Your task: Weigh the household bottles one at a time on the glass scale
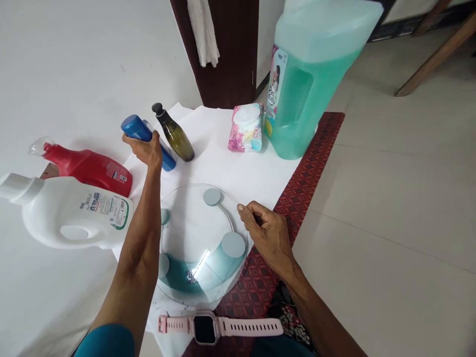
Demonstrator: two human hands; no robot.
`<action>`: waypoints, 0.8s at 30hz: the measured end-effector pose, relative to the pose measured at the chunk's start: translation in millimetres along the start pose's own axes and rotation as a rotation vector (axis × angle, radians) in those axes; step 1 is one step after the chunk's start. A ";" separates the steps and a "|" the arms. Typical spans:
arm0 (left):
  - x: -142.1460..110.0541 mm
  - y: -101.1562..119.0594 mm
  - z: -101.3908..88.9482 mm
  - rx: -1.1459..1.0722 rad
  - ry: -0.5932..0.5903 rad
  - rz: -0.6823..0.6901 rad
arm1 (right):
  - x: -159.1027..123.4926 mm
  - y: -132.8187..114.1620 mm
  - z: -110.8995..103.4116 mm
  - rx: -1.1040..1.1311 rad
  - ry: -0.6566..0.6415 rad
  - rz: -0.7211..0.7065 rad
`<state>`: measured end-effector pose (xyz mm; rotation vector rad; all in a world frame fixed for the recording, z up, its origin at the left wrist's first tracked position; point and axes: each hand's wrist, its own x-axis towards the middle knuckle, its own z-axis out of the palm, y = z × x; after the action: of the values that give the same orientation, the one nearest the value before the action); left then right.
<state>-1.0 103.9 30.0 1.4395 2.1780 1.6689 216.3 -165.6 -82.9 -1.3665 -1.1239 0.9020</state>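
Observation:
At the left, my left hand (pixel 148 149) is wrapped round a blue bottle (pixel 136 127), which leans as seen from here, its base near the white cloth. Beside it stands an olive-green bottle (pixel 177 138) with a dark cap, apart from my fingers. A round glass bathroom scale (pixel 189 213) with grey discs and a teal band lies between my arms. My right hand (pixel 268 233) is at the scale's right rim, fingers curled and thumb laid forward; nothing shows in it. Whether it touches the glass, I cannot tell.
A large jug of green liquid (pixel 308 99) and a pink soap pack (pixel 245 128) stand at the back. A red bottle (pixel 89 168) and a white detergent jug (pixel 70 213) are at the left. A pink-strapped watch (pixel 204 328) lies in front. The patterned table edge (pixel 312 173) runs along the right.

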 end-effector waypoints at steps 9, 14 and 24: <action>5.7 -16.5 -38.3 -0.220 0.036 0.100 | 2.5 -0.5 -0.4 0.008 0.017 -0.029; -33.8 -9.5 -123.4 -0.298 0.000 0.279 | 2.9 1.7 1.1 0.018 0.017 -0.040; -144.3 -10.3 -199.1 -0.255 -0.165 0.247 | 2.8 5.9 4.2 0.050 0.043 -0.094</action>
<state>-31.2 -140.2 37.6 1.7537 1.6906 1.7483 213.8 -161.4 -89.0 -1.2767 -1.1163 0.8240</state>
